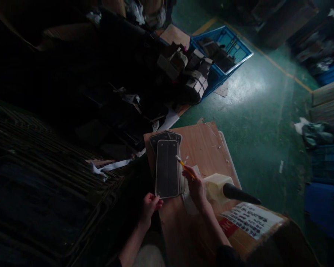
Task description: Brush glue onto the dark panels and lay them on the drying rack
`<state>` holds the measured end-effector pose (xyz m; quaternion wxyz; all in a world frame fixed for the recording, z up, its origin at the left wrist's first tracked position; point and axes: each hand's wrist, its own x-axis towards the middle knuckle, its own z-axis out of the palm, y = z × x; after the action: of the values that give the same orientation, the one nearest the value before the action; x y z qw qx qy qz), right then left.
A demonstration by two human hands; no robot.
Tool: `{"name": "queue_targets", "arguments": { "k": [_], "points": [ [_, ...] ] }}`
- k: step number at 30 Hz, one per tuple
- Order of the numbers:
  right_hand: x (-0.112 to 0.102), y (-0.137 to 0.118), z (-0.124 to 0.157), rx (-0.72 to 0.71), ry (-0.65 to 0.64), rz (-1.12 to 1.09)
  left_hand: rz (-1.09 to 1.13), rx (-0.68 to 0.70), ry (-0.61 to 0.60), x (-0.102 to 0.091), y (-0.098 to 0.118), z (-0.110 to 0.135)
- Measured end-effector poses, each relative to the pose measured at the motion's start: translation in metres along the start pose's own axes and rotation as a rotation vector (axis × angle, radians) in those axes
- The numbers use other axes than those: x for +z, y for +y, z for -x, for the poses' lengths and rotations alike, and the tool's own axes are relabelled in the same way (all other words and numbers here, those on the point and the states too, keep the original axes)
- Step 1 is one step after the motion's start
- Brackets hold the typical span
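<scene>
A dark rectangular panel (167,168) with rounded corners, a pale edge and small round studs lies on top of several similar panels (164,137) on a wooden board. At its lower left corner, my left hand (150,206) is closed, pinching the edge between thumb and fingers. A small brush (181,162) with a yellow handle is gripped in my right hand (195,185), its pale bristles over the panel's right edge. Just right of that hand is a cream plastic container (217,185) with a long dark cone-shaped piece (241,193) pointing away from it.
The wooden board (200,144) carries the work. A cardboard box (247,244) with a handwritten label is at lower right. Stacked dark pieces (44,178) stand at left. Tied bundles (196,83) and a blue crate (225,74) are beyond, on a green floor (264,141).
</scene>
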<state>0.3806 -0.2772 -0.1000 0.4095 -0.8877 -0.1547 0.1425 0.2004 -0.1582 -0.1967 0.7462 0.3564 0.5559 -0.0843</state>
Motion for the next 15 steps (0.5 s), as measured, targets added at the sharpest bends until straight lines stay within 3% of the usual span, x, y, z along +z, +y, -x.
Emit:
{"name": "queue_targets", "arguments": {
  "k": [4, 8, 15],
  "points": [
    [0.002, 0.0, -0.042, -0.169, -0.06, 0.177, 0.007, -0.002, 0.021, -0.004, -0.001, -0.001],
    [0.008, -0.002, -0.071, -0.268, -0.104, 0.215, 0.009, 0.031, 0.033, -0.005, 0.001, 0.003],
    [0.021, 0.004, -0.084, -0.332, -0.099, 0.283, 0.046, -0.01, 0.044, -0.004, 0.007, 0.005]
  ]
}}
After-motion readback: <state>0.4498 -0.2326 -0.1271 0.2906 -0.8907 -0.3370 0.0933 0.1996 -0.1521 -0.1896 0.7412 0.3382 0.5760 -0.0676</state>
